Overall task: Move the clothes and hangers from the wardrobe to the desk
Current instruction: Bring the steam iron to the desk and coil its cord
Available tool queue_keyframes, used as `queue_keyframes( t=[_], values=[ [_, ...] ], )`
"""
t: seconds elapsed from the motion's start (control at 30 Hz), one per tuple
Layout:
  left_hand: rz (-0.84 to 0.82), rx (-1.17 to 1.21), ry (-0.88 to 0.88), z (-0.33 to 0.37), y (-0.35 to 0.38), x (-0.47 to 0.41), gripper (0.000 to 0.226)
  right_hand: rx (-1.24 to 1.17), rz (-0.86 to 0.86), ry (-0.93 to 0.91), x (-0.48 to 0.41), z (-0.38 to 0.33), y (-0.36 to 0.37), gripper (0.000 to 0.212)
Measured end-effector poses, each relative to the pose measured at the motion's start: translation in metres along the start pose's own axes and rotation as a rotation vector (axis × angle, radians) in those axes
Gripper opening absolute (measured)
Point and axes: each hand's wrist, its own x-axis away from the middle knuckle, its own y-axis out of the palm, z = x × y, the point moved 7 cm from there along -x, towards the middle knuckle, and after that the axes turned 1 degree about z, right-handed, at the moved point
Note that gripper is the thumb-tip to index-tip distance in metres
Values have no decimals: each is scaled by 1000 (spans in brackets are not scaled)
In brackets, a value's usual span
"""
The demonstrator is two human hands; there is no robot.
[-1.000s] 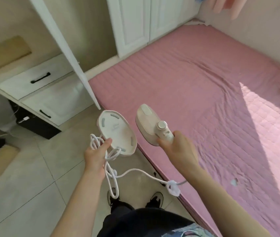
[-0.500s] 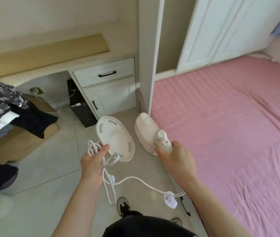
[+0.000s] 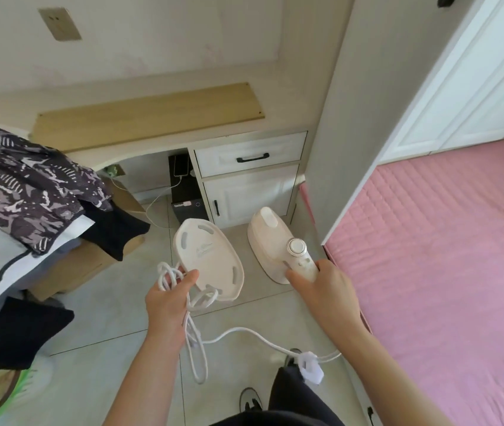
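Clothes: dark patterned garment heaped with grey and black pieces at the left edge of view. They drape over a cardboard box on the floor, by the left end of the desk. Whether any part rests on the desk cannot be told.

Desk: cream top against the wall, wooden board lying along its back edge. A drawer sits under its right end.

Left hand: fingers curled round a coil of white cord, thumb pressed on the near rim of a cream oval tray, which is held tilted above the floor.

Right hand: closed round the handle of a cream iron, nose pointing toward the desk.

Plug: hangs on the cord below the right forearm.

Bed: pink quilted cover, along the right side.
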Motion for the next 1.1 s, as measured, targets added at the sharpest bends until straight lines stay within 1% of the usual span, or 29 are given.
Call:
queue_keyframes(
  t=[0.27,0.43,0.53,0.67,0.8,0.97,1.1],
  values=[
    [59,25,-13,45,20,-64,28,-16,-27,-48,-71,-64,13,33],
    [98,52,37,93,56,-111,26,-12,-37,-94,-137,-111,11,33],
    [120,56,61,126,83,-139,32,-7,-47,-118,-179,-138,7,36],
    [142,111,94,164,120,-169,19,-16,-63,-124,-230,-171,2,37],
    [151,99,91,188,145,-197,20,-47,-69,-129,-272,-196,0,34],
    [143,148,74,217,171,-232,22,-68,-71,-127,-319,-222,4,34],
    [143,156,70,245,189,-263,17,-68,-56,-107,-354,-243,12,34]
  ],
)
